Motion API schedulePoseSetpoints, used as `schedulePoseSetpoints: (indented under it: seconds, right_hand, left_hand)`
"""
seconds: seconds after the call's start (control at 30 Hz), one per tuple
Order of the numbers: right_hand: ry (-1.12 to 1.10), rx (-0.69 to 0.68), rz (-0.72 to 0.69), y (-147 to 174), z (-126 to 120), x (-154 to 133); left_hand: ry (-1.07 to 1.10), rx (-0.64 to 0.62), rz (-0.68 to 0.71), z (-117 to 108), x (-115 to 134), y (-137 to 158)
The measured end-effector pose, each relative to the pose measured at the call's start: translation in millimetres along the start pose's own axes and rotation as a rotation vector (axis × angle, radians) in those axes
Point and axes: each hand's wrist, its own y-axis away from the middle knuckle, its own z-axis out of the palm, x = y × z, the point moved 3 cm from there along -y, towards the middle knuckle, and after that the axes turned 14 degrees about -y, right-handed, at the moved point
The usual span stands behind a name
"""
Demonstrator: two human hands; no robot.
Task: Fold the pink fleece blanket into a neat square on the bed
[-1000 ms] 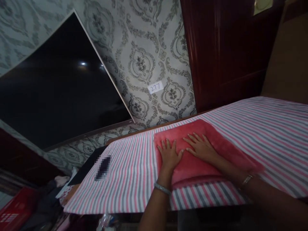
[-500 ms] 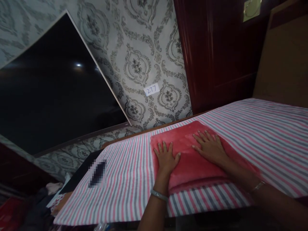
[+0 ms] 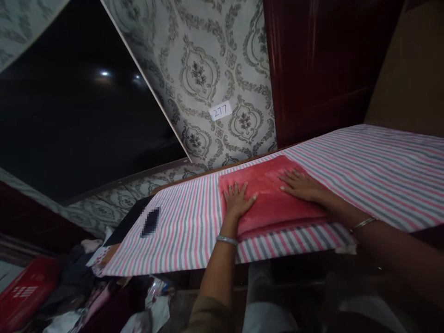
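A folded red plush blanket (image 3: 267, 199) lies flat on the striped cloth (image 3: 187, 222), close to the front edge. On its left part rests my left hand (image 3: 237, 200), palm down with the fingers spread. My right hand (image 3: 301, 185) is laid flat on the blanket's right part, fingers stretched out, touching the top layer. Neither hand grips the fabric. Folded layers show along the blanket's front side.
A large dark screen (image 3: 90, 101) stands at the left against patterned wallpaper (image 3: 199, 74), which bears a paper marked 277 (image 3: 220, 111). Left of the cloth-covered surface are a red box (image 3: 29, 286) and heaped clothes. A cardboard panel (image 3: 409, 78) rises at the back right.
The view has tilted downward, showing more of the floor and my legs. Both hands stay flat on the blanket, the right one now nearer its right edge.
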Motion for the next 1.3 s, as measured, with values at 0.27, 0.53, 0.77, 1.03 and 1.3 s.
schedulePoseSetpoints:
  seconds: [0.27, 0.53, 0.77, 1.03, 1.3]
  right_hand:
    - [0.084, 0.164, -0.170, 48.9, 13.8, -58.3]
    - [0.087, 0.212, -0.150, 63.7, 41.0, -64.2]
    - [0.122, 0.174, -0.091, 66.6, 18.5, -35.0]
    - [0.071, 0.386, 0.044, 95.7, 10.1, -1.6]
    - [-0.030, 0.344, 0.041, 93.3, 8.8, -0.7]
  left_hand:
    - [0.040, 0.152, 0.159, -1.5, 46.7, 53.1]
    - [-0.034, 0.216, 0.154, 21.2, 59.1, 63.5]
    - [-0.030, 0.225, 0.135, 19.5, 56.6, 64.9]
    - [-0.001, 0.245, 0.149, 18.0, 57.5, 64.7]
    - [-0.057, 0.216, -0.128, 19.1, 15.2, 92.7]
